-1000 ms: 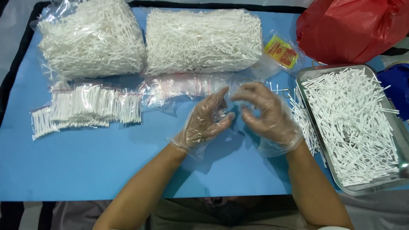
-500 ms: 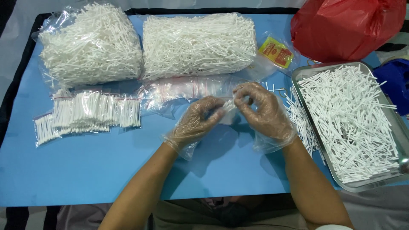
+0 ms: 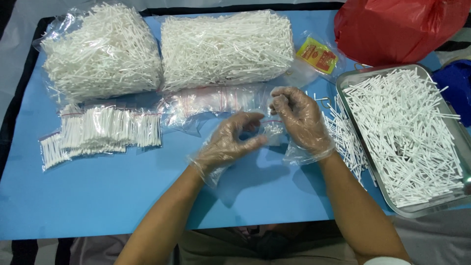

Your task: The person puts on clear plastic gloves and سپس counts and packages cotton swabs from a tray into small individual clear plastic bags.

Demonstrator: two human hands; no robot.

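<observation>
Since the earlier frame, both hands were seen drawn slightly apart and the small clear zip pouch of white swabs (image 3: 273, 130) stood more upright between them. Left hand in thin clear glove (image 3: 230, 145): fingers curled, tips pinched on the pouch's lower edge. Right hand in thin clear glove (image 3: 300, 118): fingers bunched, pinching the pouch's top; it was the higher and farther of the two. Pouch's long axis ran roughly near-to-far, left hand at the near end. Flat blue table cover (image 3: 98, 196) lay beneath. Rectangular steel tray (image 3: 354, 80) of loose white sticks was noted right. Filled small pouches in a row (image 3: 103, 132) were noted left. Beyond: two large clear bags of white sticks (image 3: 225, 46), a red plastic bag (image 3: 397, 27).
</observation>
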